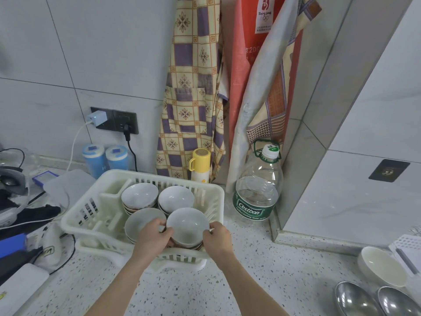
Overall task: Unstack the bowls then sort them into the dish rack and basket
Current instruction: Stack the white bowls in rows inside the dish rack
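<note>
Gripping opposite sides of its rim, the left hand [153, 236] and right hand [218, 234] hold the top white bowl [187, 226] of the near-right stack inside the white dish rack [91, 215]. Three more bowl stacks [139, 195] are seen in the rack, left and farther back. A Cestbon water bottle [258, 185] is stood beyond, to the right, near a yellow flask [200, 165] against the wall.
</note>
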`<state>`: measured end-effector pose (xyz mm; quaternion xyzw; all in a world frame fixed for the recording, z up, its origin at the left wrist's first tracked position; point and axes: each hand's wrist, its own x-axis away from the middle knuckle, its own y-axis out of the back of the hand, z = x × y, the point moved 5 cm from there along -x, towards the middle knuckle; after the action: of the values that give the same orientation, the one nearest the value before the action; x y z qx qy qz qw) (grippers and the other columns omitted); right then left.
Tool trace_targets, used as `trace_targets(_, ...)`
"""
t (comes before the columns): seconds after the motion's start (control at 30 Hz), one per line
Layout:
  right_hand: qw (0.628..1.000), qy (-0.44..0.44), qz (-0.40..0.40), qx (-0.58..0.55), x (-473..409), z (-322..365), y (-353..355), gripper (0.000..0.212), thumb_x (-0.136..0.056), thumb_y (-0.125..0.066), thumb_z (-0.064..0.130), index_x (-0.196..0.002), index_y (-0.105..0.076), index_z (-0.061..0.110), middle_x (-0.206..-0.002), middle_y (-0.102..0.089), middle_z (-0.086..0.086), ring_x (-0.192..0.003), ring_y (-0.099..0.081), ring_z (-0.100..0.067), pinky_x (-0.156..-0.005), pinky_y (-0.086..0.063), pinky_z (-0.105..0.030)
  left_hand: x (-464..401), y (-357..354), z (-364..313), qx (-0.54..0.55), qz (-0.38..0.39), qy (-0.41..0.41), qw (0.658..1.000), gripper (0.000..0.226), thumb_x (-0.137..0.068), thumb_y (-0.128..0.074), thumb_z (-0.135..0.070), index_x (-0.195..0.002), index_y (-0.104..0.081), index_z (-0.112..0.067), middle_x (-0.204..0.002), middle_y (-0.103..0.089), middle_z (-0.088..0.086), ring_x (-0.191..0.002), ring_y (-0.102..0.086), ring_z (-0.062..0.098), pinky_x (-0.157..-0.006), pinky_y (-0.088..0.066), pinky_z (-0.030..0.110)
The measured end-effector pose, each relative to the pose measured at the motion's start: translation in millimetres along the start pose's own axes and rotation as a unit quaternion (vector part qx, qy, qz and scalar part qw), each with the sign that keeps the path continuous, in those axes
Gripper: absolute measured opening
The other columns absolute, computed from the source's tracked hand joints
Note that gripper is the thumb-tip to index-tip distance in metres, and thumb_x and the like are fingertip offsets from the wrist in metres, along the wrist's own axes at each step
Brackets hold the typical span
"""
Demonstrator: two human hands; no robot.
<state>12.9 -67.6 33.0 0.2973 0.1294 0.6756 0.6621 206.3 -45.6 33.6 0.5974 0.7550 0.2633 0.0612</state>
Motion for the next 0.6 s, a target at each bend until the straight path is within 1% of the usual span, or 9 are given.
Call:
trace_targets(0.1,1.000,0.007,0.001,0.020,0.0,1.8,0.1,0.028,-0.088,-0.044,0.009,-0.110,-0.061,0.007,-0.080,-0.057,-0.001,-0.059,-0.048,-0.007,-0.048,-0.038,-0.019,0.7,3.6,-0.5,-0.038,-0.025,-0.018,0.999,0.007,-0.089,-0.062,-0.017,-0.095,-0.065,-0.016,-0.055,-0.071,-0.002,-0.056,-0.068,0.006,-0.054,-0.045,0.023)
trace_targets(0.17,1.000,0.007,0.007,0.028,0.5,2.5,-0.8,0.029,-0.087,-0.044,0.009,-0.111,-0.061,0.007,-0.081,-0.058,-0.002,-0.057,-0.049,-0.008,-0.047,-0.037,-0.019,0.6,3.2,-0.3,-0.056,-0.037,-0.027,0.997,0.010,-0.089,-0.063,-0.017,-0.100,-0.062,-0.019,-0.061,-0.072,0.002,-0.060,-0.069,0.010,-0.056,-0.048,0.026)
trace_targets(0.2,0.999,0.005,0.011,0.032,0.8,2.9,-1.2,0.030,-0.086,-0.044,0.009,-0.111,-0.061,0.008,-0.081,-0.059,-0.003,-0.058,-0.050,-0.010,-0.047,-0.037,-0.019,0.1,2.3,-0.6,-0.067,-0.040,-0.034,0.996,0.012,-0.089,-0.063,-0.017,-0.101,-0.063,-0.018,-0.066,-0.072,0.003,-0.064,-0.070,0.014,-0.061,-0.052,0.030)
trace_targets(0.3,0.999,0.000,0.019,0.045,0.3,3.1,-2.9,0.030,-0.085,-0.044,0.009,-0.110,-0.061,0.006,-0.082,-0.060,-0.004,-0.065,-0.053,-0.017,-0.054,-0.041,-0.024,-1.7,0.5,-1.1,-0.102,-0.045,-0.042,0.993,0.012,-0.088,-0.064,-0.015,-0.100,-0.064,-0.015,-0.075,-0.072,0.007,-0.071,-0.070,0.023,-0.074,-0.056,0.039)
trace_targets(0.37,0.998,-0.001,0.021,0.056,-0.8,2.9,-3.7,0.030,-0.084,-0.045,0.009,-0.108,-0.062,0.004,-0.084,-0.062,-0.007,-0.068,-0.053,-0.018,-0.058,-0.043,-0.026,-1.0,-0.1,-1.7,-0.116,-0.045,-0.043,0.991,0.008,-0.087,-0.065,-0.014,-0.095,-0.063,-0.017,-0.074,-0.070,0.006,-0.073,-0.069,0.025,-0.074,-0.056,0.038)
trace_targets(0.43,0.998,-0.005,0.020,0.056,-2.3,2.2,-4.0,0.030,-0.084,-0.045,0.009,-0.109,-0.062,0.003,-0.092,-0.068,-0.013,-0.068,-0.052,-0.018,-0.060,-0.043,-0.028,0.3,-0.7,-2.7,-0.127,-0.044,-0.046,0.990,0.001,-0.087,-0.064,-0.015,-0.087,-0.064,-0.016,-0.071,-0.070,0.007,-0.071,-0.068,0.026,-0.070,-0.055,0.039)
trace_targets(0.5,0.998,-0.006,0.016,0.059,-3.6,1.5,-4.4,0.031,-0.084,-0.047,0.010,-0.109,-0.062,0.002,-0.099,-0.070,-0.016,-0.068,-0.052,-0.018,-0.061,-0.043,-0.028,0.2,-0.9,-1.9,-0.143,-0.048,-0.047,0.987,0.012,-0.086,-0.064,-0.015,-0.076,-0.065,-0.008,-0.063,-0.066,0.011,-0.063,-0.063,0.029,-0.061,-0.051,0.039)
trace_targets(0.53,0.998,-0.006,0.014,0.059,-3.9,1.3,-4.6,0.031,-0.084,-0.047,0.010,-0.110,-0.062,0.002,-0.100,-0.070,-0.016,-0.068,-0.052,-0.018,-0.061,-0.043,-0.027,-0.1,-0.8,-1.0,-0.148,-0.053,-0.048,0.986,0.019,-0.085,-0.064,-0.014,-0.067,-0.060,-0.007,-0.056,-0.058,0.012,-0.056,-0.055,0.030,-0.055,-0.044,0.036)
trace_targets(0.6,0.998,-0.004,0.014,0.061,-4.2,1.0,-5.1,0.030,-0.084,-0.048,0.010,-0.110,-0.063,0.004,-0.099,-0.070,-0.015,-0.067,-0.053,-0.018,-0.059,-0.043,-0.026,0.3,-0.7,-0.9,-0.154,-0.060,-0.055,0.985,0.034,-0.085,-0.064,-0.012,-0.057,-0.045,-0.010,-0.050,-0.041,0.007,-0.049,-0.037,0.024,-0.052,-0.029,0.030)
